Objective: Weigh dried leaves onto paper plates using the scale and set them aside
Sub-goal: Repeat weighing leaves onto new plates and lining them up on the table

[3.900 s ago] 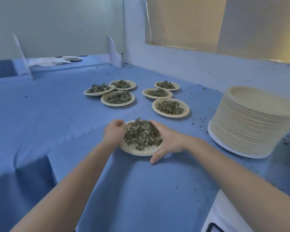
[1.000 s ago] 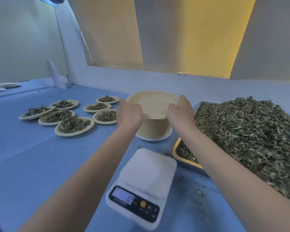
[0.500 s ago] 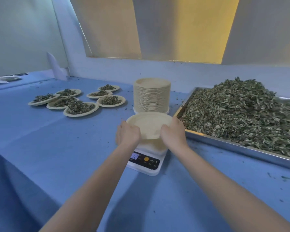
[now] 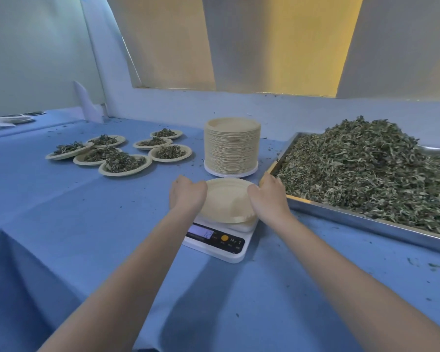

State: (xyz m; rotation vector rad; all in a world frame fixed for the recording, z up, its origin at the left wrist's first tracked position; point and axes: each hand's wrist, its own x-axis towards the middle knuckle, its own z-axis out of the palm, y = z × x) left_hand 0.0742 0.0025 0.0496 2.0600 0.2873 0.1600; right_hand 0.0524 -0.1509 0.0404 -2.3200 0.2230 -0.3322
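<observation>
Both hands, left (image 4: 187,196) and right (image 4: 268,196), grip opposite rims of a bare, pale, fluted plate (image 4: 226,200) sitting on the white scale (image 4: 235,246).

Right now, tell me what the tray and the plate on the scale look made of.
Tray: looks like metal, likely stainless steel; its rim is shiny, silver and reflective.
Plate: seems pressed paper or pulp; matte, pale beige, with a crimped rim.
Scale: apparently smooth white plastic.
</observation>
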